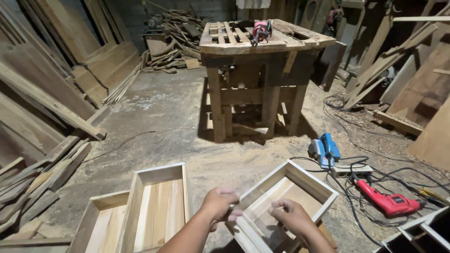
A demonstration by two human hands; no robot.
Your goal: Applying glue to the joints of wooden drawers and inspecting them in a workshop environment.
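A pale wooden box frame [300, 180], open at the top, is held tilted in front of me. My left hand [219, 204] grips its near left wall. My right hand [291, 216] rests with curled fingers inside the frame on its near edge. Left of it stand two similar open wooden boxes [159, 206], one leaning on the other on the sawdust floor.
A rough wooden workbench [262, 44] with a red power tool [260, 30] stands ahead. A blue planer [324, 149], a power strip [351, 170], a red drill [386, 201] and tangled cables lie at right. Planks are stacked along the left [42, 103] and right [417, 79].
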